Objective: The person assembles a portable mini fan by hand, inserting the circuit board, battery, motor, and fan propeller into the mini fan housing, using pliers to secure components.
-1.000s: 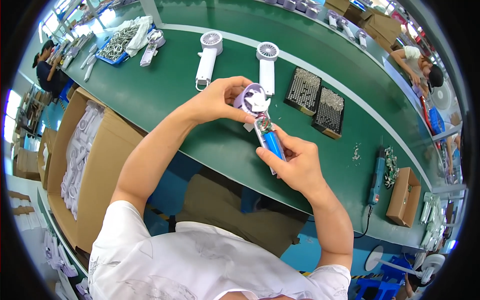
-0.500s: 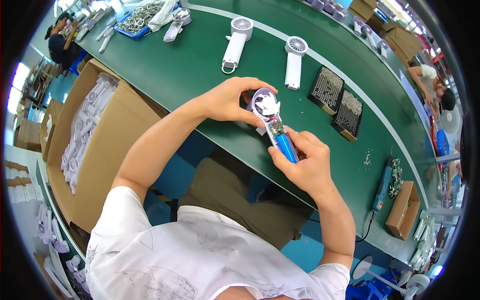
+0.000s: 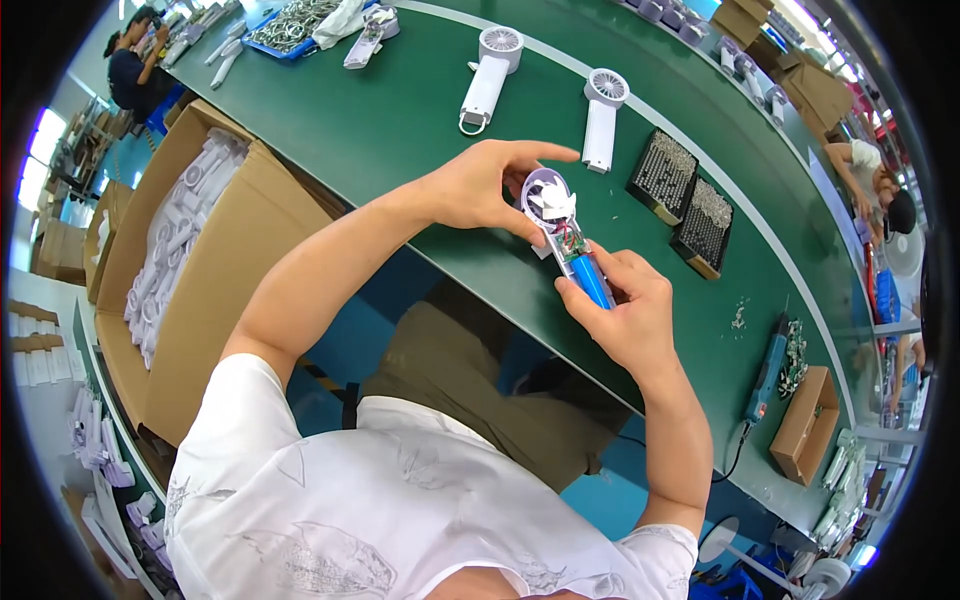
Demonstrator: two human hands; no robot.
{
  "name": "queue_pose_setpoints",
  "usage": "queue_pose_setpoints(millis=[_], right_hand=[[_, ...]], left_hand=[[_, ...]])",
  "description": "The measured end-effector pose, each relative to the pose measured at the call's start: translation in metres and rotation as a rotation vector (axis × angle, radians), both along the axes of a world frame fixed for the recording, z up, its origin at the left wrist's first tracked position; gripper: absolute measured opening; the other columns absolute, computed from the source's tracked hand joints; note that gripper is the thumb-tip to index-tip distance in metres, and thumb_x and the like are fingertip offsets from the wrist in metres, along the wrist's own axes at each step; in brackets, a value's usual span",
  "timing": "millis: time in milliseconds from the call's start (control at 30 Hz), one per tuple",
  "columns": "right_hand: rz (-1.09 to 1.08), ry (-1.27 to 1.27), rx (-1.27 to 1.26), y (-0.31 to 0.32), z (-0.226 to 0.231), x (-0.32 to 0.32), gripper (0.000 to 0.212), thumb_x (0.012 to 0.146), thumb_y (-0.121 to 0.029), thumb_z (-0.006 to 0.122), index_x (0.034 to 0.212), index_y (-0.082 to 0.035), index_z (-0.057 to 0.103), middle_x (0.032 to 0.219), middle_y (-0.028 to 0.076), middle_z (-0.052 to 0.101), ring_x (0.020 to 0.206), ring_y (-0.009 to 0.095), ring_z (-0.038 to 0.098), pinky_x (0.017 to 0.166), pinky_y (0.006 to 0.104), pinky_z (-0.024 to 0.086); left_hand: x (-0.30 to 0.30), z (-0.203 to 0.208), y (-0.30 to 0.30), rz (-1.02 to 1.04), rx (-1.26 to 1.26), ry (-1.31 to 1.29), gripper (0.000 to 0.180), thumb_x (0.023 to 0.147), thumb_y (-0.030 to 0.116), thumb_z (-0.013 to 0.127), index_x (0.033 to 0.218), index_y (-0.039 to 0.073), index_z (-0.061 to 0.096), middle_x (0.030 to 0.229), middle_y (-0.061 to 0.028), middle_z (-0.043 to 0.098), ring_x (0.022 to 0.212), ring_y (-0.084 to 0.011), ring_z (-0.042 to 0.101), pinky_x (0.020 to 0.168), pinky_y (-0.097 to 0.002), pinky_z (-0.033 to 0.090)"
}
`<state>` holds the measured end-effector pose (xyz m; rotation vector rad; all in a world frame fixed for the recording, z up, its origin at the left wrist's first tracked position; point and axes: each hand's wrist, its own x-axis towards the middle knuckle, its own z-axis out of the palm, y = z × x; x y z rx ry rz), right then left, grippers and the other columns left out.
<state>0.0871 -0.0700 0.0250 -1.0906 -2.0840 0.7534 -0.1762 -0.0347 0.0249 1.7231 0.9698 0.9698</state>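
Observation:
Between my hands is an opened handheld fan (image 3: pixel 552 198), its white blades, wires, green circuit board and blue battery (image 3: pixel 590 283) exposed. My right hand (image 3: pixel 632 305) grips the handle end around the battery, thumb on one side and fingers on the other. At the round head, my left hand (image 3: pixel 480 187) has its thumb against the casing and its index finger stretched out past the rim. Its other fingers are partly hidden behind the head. Two closed white fans, one (image 3: pixel 490 80) with a loop at its end and another (image 3: pixel 602 118), lie beyond on the green table (image 3: pixel 400 140).
Two black trays of small metal parts, a nearer one (image 3: pixel 702 228) and a farther one (image 3: pixel 663 175), sit to the right. Beyond them are a teal electric screwdriver (image 3: pixel 770 370) and a small carton (image 3: pixel 806 425). A large carton of white parts (image 3: pixel 215 300) stands left. Other people work farther off.
My left index finger has lifted from the fan's rim and straightened. The fan and both hands sit slightly farther right in the picture, as the whole view has shifted a little.

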Motion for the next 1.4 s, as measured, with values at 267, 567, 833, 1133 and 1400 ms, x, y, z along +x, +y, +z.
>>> queue_pose_setpoints(millis=[267, 567, 833, 1133, 1400], right_hand=[[0.016, -0.057, 0.034, 0.001, -0.003, -0.002, 0.051, 0.074, -0.023, 0.086, 0.114, 0.007, 0.075, 0.08, 0.013, 0.067, 0.065, 0.02, 0.066, 0.061, 0.0315, 0.054], [0.017, -0.115, 0.001, -0.001, -0.003, -0.006, 0.052, 0.075, -0.023, 0.088, 0.117, 0.004, 0.075, 0.081, 0.01, 0.068, 0.065, 0.016, 0.065, 0.061, 0.0302, 0.053], [0.004, -0.11, -0.129, -0.001, -0.001, -0.005, 0.052, 0.077, -0.023, 0.088, 0.12, 0.003, 0.075, 0.08, 0.006, 0.065, 0.065, 0.011, 0.06, 0.061, 0.0272, 0.05], [0.015, 0.31, -0.604, 0.02, 0.005, 0.007, 0.044, 0.111, -0.03, 0.052, 0.117, 0.008, 0.074, 0.084, 0.007, 0.071, 0.05, 0.005, 0.053, 0.042, 0.0208, 0.04], [0.162, -0.145, 0.23, 0.033, -0.008, -0.01, 0.023, 0.076, -0.008, 0.089, 0.091, 0.0, 0.074, 0.076, 0.003, 0.058, 0.06, 0.01, 0.051, 0.052, 0.0262, 0.038]], left_hand=[[-0.012, -0.011, -0.004, -0.03, 0.026, 0.161, 0.087, 0.068, 0.011, 0.097, 0.145, 0.004, 0.059, 0.13, -0.009, 0.072, 0.114, -0.0155, 0.067, 0.106, -0.0326, 0.051], [-0.015, -0.02, -0.003, -0.024, 0.068, 0.173, 0.073, 0.073, 0.01, 0.093, 0.141, 0.006, 0.064, 0.127, -0.0071, 0.073, 0.113, -0.017, 0.068, 0.105, -0.0323, 0.051], [-0.015, -0.015, -0.002, 0.002, 0.194, 0.338, 0.071, 0.071, 0.023, 0.092, 0.136, 0.008, 0.068, 0.113, -0.009, 0.075, 0.095, -0.0183, 0.07, 0.084, -0.03, 0.055], [-0.025, -0.014, 0.01, -0.069, 0.031, 0.187, 0.071, 0.066, 0.016, 0.096, 0.129, -0.003, 0.07, 0.107, -0.0112, 0.077, 0.094, -0.0148, 0.072, 0.092, -0.029, 0.057], [-0.027, -0.021, 0.016, -0.087, 0.026, 0.105, 0.068, 0.067, 0.013, 0.096, 0.127, -0.006, 0.069, 0.108, -0.0115, 0.077, 0.095, -0.0142, 0.072, 0.092, -0.0287, 0.057]])
